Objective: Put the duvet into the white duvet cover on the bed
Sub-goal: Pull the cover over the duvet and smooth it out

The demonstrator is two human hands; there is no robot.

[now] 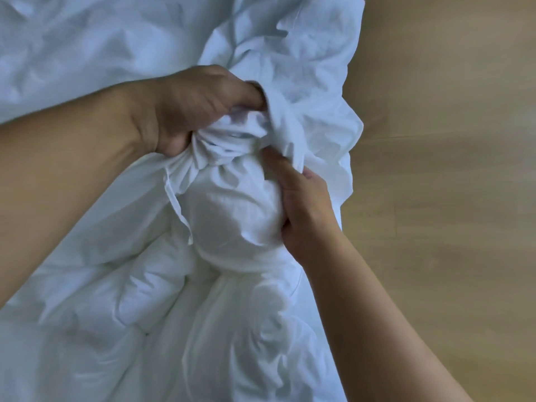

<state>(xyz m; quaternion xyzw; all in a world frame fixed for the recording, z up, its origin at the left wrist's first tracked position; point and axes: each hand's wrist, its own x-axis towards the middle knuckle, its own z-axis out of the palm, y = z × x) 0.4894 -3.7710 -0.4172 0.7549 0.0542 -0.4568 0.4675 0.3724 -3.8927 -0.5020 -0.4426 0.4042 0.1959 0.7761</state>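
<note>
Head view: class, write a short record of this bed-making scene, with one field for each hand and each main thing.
left hand: grips gathered duvet cover
right hand: holds the cover-wrapped bulge from its side
duvet cover: thin, crumpled, bunched between the hands
duvet: puffy, quilted, lower left
floor: wood, right of the bedding
</note>
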